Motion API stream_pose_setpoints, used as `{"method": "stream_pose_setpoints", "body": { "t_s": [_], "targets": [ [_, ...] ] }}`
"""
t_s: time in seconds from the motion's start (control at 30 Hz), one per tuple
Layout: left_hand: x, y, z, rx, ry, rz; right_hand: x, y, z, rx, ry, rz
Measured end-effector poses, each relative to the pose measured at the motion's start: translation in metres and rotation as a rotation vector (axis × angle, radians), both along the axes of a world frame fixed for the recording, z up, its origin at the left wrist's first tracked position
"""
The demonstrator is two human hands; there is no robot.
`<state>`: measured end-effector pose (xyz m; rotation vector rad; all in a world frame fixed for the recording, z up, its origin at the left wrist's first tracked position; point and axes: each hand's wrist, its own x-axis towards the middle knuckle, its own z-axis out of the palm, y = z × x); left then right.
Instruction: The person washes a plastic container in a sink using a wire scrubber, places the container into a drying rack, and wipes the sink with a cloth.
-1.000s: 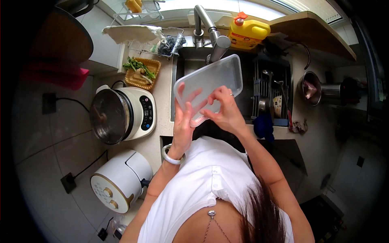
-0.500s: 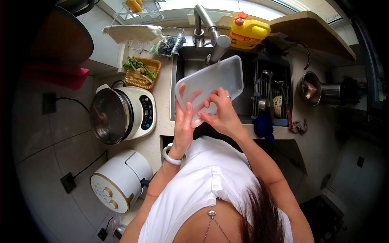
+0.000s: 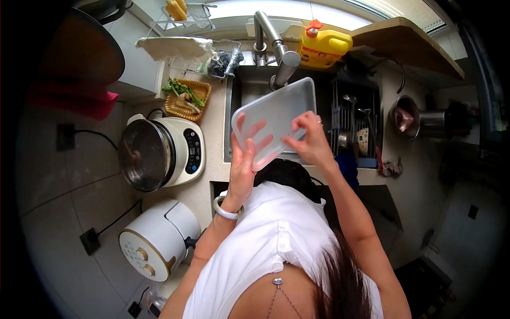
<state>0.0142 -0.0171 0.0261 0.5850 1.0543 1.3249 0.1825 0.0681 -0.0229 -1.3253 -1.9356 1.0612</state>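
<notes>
A rectangular translucent plastic container [image 3: 268, 114] is tilted over the near side of the sink. My left hand [image 3: 244, 159] is wrapped round its left edge and near corner, the thumb on the near side and the fingers showing blurred through the plastic. A white bangle [image 3: 227, 208] circles the left wrist. At the container's right side is my right hand [image 3: 314, 141], with fingers half curled and a gap between thumb and forefinger. Nothing shows in it. Whether its fingertips touch the plastic, I cannot tell.
The steel sink [image 3: 229, 133] lies beneath, with a faucet [image 3: 287, 66] behind. A dish rack [image 3: 340, 106] with ladles is on the right. Left are a cooker [image 3: 183, 146], an air fryer [image 3: 170, 228] and a basket [image 3: 186, 114] of greens. A yellow jug [image 3: 324, 48] stands behind.
My right hand has moved right, away from the container's near corner toward its right side, and its pinch has opened. My left hand keeps its hold on the container.
</notes>
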Motion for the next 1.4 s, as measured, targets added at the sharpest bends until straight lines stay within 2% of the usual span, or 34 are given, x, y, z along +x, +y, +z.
{"method": "stream_pose_setpoints", "body": {
  "t_s": [0.07, 0.23, 0.3, 0.37, 0.43, 0.5, 0.57, 0.63, 0.73, 0.8, 0.83, 0.9, 0.93, 0.97, 1.0, 1.03, 1.1, 1.17, 1.23, 1.3, 1.37, 1.4],
  "targets": [
    [0.001, 0.0, 0.002, 0.021, -0.037, -0.007, -0.005, -0.006, 0.001, 0.009, 0.051, 0.044],
    [0.002, -0.002, 0.0, 0.0, -0.034, -0.036, 0.003, -0.003, 0.003, 0.143, -0.109, -0.065],
    [0.007, -0.001, -0.005, -0.018, -0.049, -0.032, -0.009, -0.019, 0.009, 0.118, 0.02, 0.063],
    [0.007, 0.001, -0.006, 0.022, -0.098, -0.066, -0.008, -0.02, 0.008, 0.051, 0.025, 0.098],
    [0.005, 0.002, -0.004, -0.003, -0.076, -0.063, 0.009, -0.007, -0.006, 0.127, -0.097, -0.084],
    [0.005, 0.005, -0.004, -0.022, -0.057, -0.058, 0.008, -0.011, -0.001, 0.067, -0.067, -0.123],
    [0.009, 0.006, -0.01, -0.004, -0.183, -0.094, -0.007, -0.027, 0.008, 0.088, 0.053, 0.015],
    [0.009, 0.008, -0.016, -0.036, -0.211, -0.098, 0.001, -0.02, 0.006, 0.125, -0.01, 0.02],
    [0.001, 0.004, -0.035, -0.117, -0.266, -0.086, 0.033, -0.002, -0.017, 0.291, -0.37, -0.199],
    [-0.007, 0.008, -0.049, -0.159, -0.296, -0.079, 0.062, 0.008, -0.035, 0.306, -0.329, -0.313],
    [-0.014, 0.009, -0.055, -0.199, -0.326, -0.102, 0.074, 0.012, -0.043, 0.279, -0.312, -0.371],
    [-0.023, 0.014, -0.074, -0.243, -0.356, -0.123, 0.089, 0.018, -0.062, -0.081, 0.005, -0.451],
    [-0.026, 0.02, -0.085, -0.252, -0.303, -0.184, 0.091, 0.018, -0.062, -0.372, 0.134, -0.396],
    [-0.028, 0.026, -0.094, -0.263, -0.251, -0.245, 0.093, 0.016, -0.064, -0.373, 0.134, -0.395],
    [-0.026, 0.035, -0.094, -0.3, -0.203, -0.283, 0.094, 0.013, -0.067, -0.649, 0.447, -0.317],
    [-0.028, 0.045, -0.116, -0.302, -0.202, -0.282, 0.094, 0.011, -0.07, -0.92, 0.763, -0.226],
    [-0.035, 0.069, -0.18, -0.104, 0.807, -0.323, 0.092, 0.01, -0.077, -0.898, 0.757, -0.219],
    [-0.035, 0.107, -0.173, 0.05, 1.063, -0.155, 0.094, 0.008, -0.092, -0.848, 0.827, -0.342],
    [-0.035, 0.154, -0.182, 0.336, 1.141, -0.01, 0.093, 0.01, -0.107, -0.847, 0.868, -0.405],
    [-0.039, 0.2, -0.199, 0.438, 1.237, -0.053, 0.088, 0.012, -0.119, -0.843, 0.911, -0.472],
    [-0.026, 0.232, -0.189, 0.563, 1.047, -0.057, 0.079, 0.016, -0.129, -0.871, 0.961, -0.545],
    [-0.026, 0.246, -0.186, 0.598, 1.069, -0.13, 0.075, 0.019, -0.135, -0.889, 0.954, -0.567]
  ]
}}
